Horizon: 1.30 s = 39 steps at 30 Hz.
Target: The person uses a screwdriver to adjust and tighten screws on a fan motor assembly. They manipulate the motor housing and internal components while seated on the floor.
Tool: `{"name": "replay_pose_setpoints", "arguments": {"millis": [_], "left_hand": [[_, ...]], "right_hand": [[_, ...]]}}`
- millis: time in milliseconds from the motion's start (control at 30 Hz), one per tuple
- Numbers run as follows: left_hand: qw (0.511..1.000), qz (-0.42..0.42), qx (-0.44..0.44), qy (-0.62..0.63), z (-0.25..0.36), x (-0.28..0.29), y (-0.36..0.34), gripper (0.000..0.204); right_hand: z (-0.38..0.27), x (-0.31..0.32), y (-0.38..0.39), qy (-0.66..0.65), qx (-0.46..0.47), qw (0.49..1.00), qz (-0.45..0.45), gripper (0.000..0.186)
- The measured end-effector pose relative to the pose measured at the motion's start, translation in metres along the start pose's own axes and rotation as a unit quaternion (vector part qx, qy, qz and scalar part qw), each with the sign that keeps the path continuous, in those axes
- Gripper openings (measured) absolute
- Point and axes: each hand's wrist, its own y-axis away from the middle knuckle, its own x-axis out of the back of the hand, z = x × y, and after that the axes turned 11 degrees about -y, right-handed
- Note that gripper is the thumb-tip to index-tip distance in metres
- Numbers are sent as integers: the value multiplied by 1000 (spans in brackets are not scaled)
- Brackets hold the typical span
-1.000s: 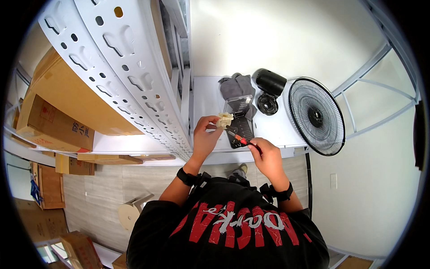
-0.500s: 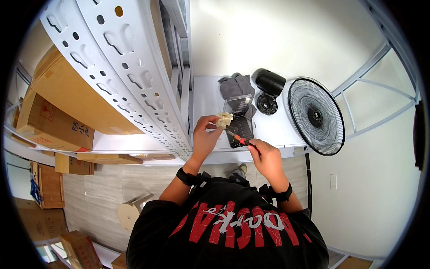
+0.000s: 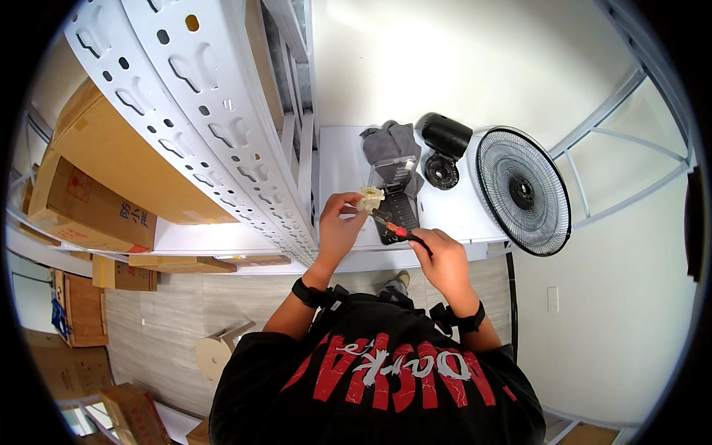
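Note:
My left hand (image 3: 340,226) pinches a small cream plastic part (image 3: 371,197) above the white shelf. In my right hand (image 3: 443,259) is a screwdriver (image 3: 399,231) with a red and black handle. Its shaft points up and left at the underside of the cream part; whether the tip touches it is too small to tell. Beneath and just right of both hands lies an open black tool case (image 3: 406,206) with a clear lid. Behind the case sits a crumpled grey cloth (image 3: 387,141).
A black cylindrical housing (image 3: 448,136) and a round black part (image 3: 442,172) lie right of the cloth. Farther right, a black wire fan grille (image 3: 512,215) leans over the white shelf (image 3: 341,167). A perforated metal upright (image 3: 215,126) rises close on my left, beside cardboard boxes (image 3: 96,196).
Both hands hold nearly the same pose. The screwdriver handle has turned slightly, and the cream part has shifted a touch to the left and down.

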Motion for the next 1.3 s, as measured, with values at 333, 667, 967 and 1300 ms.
{"name": "replay_pose_setpoints", "arguments": {"millis": [333,667,967,1300], "left_hand": [[1000,5,-12,6,-7,1,0,33],[1000,-11,9,14,-5,0,1,32],[1000,-27,13,4,-2,-2,3,32],[1000,-27,4,13,-6,-2,2,30]], "right_hand": [[-3,-2,1,-11,43,999,17,19],[-12,0,-2,-16,37,999,27,23],[-3,-5,6,33,14,999,6,22],[-3,-6,6,12,-5,1000,2,25]]}}
